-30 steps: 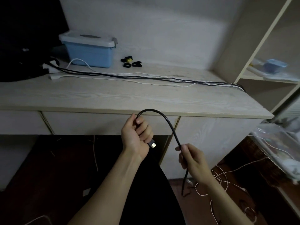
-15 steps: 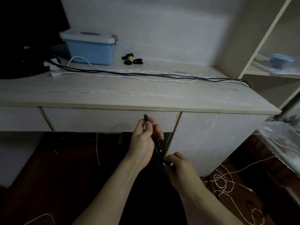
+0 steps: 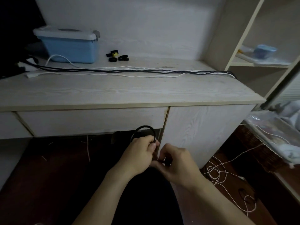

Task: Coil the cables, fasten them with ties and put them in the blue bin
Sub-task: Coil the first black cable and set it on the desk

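Observation:
Below the desk's front edge, my left hand (image 3: 140, 153) grips a black cable (image 3: 142, 127) that arches in a small loop above its fingers. My right hand (image 3: 176, 161) sits close beside it and pinches the same cable lower down, where the cable is mostly hidden by my fingers. The blue bin (image 3: 71, 46) with its white lid on stands at the back left of the desk (image 3: 129, 93). Several black ties (image 3: 117, 56) lie to the right of the bin. A bundle of black and white cables (image 3: 138, 71) stretches across the desk.
A shelf unit (image 3: 243, 46) stands at the right with a small blue box (image 3: 264, 51) on it. White cord (image 3: 219, 172) lies tangled on the dark floor at the right. A dark object (image 3: 9, 46) fills the desk's far left.
My hands came together from about a hand's width apart. The wide arch of black cable has been drawn into a small loop above my left hand, and my right hand moved up beside it.

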`<state>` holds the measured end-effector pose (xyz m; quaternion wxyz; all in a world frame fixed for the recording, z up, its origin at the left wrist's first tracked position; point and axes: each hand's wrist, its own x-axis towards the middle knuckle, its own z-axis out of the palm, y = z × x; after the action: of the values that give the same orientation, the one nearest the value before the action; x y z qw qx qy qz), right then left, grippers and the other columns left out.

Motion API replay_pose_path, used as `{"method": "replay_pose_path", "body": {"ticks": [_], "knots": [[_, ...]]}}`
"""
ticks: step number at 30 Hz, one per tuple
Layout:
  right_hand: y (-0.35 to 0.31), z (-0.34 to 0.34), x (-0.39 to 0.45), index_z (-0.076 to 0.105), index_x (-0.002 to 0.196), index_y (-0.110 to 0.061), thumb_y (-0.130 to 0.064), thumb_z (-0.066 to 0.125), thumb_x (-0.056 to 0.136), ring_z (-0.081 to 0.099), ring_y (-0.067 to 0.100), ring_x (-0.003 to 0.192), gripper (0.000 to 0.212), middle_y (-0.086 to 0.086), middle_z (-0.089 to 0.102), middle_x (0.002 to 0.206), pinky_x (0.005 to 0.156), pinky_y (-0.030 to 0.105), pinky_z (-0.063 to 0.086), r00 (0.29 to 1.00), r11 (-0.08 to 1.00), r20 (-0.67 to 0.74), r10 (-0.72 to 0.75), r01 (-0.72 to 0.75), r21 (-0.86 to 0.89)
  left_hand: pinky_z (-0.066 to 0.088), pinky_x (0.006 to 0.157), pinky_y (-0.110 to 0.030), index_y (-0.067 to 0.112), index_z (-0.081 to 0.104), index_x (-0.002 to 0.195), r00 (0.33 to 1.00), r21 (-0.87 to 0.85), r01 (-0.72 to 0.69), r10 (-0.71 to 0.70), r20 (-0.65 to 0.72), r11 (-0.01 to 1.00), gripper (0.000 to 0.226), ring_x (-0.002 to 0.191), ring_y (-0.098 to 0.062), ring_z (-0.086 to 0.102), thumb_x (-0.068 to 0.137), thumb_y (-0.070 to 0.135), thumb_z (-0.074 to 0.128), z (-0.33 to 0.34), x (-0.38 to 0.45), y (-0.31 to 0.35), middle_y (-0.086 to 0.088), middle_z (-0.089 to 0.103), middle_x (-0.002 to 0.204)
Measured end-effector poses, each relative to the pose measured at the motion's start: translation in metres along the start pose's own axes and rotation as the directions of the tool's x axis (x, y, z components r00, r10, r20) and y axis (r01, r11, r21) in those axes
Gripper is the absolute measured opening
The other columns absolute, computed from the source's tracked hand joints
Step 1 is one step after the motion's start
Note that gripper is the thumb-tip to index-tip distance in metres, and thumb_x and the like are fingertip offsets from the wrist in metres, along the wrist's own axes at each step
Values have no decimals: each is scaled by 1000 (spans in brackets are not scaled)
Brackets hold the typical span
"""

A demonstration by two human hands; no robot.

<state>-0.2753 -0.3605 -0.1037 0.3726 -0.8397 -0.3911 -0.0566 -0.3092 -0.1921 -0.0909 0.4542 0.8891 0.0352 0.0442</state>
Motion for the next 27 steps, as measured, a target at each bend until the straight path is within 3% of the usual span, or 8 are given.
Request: {"method": "replay_pose_path", "body": {"ticks": [3,5,8,13,16,20,23,27], "knots": [[0,-8,7,56,74,-20,-67,76,66,56,6,59,52,-13,55,64,49,15,40,998,998,12,55,-55,-30,48,61,-35,18,63,77,988,92,50,-63,143,994,32,65,-12,60,101,26,45,-2,-3,-6,0,62,76],[10,-19,7,60,74,-21,-62,82,61,56,5,57,49,-9,60,63,51,15,41,979,989,153,137,-143,33,40,49,-30,10,67,73,949,-172,171,-115,293,970,39,47,-13,46,102,28,48,-7,-6,-14,-3,51,59],[31,-35,2,70,78,-13,-29,84,72,62,5,62,22,1,70,71,59,18,47,956,903,218,198,-265,339,13,38,-20,6,65,73,871,-591,384,-66,487,709,47,35,-8,18,100,40,48,-18,-10,-32,1,25,47],[39,-24,4,69,85,-13,-26,67,87,54,15,62,13,9,64,72,58,27,46,957,836,-6,289,-249,489,19,41,-22,9,57,87,801,-792,457,200,565,404,28,41,-8,18,98,32,46,1,-12,-33,4,24,54],[38,-17,6,65,88,-13,-30,60,90,62,19,65,17,5,67,76,61,29,52,951,826,-12,308,-261,499,29,50,-26,3,54,107,739,-782,449,311,597,433,30,49,-12,28,103,26,35,8,-14,-24,-1,34,62],[40,-17,4,63,88,-11,-34,48,97,67,15,77,29,4,69,83,63,30,56,954,865,132,271,-301,401,33,54,-27,-3,50,123,714,-773,434,346,609,464,35,52,-12,32,103,20,35,5,-12,-23,-3,39,69],[28,-12,4,61,84,-5,-32,41,100,66,18,80,37,5,66,79,72,34,58,926,751,208,316,-378,541,38,56,-26,-10,46,131,705,-785,435,375,602,441,40,53,-10,38,102,17,37,3,-11,-24,-3,44,72],[12,-10,9,61,72,-7,-25,41,104,60,16,62,42,6,60,64,71,32,57,888,575,234,395,-438,691,33,52,-24,-10,50,128,721,-815,468,385,575,340,39,50,-8,35,101,13,33,2,-11,-23,-1,40,69]]}}
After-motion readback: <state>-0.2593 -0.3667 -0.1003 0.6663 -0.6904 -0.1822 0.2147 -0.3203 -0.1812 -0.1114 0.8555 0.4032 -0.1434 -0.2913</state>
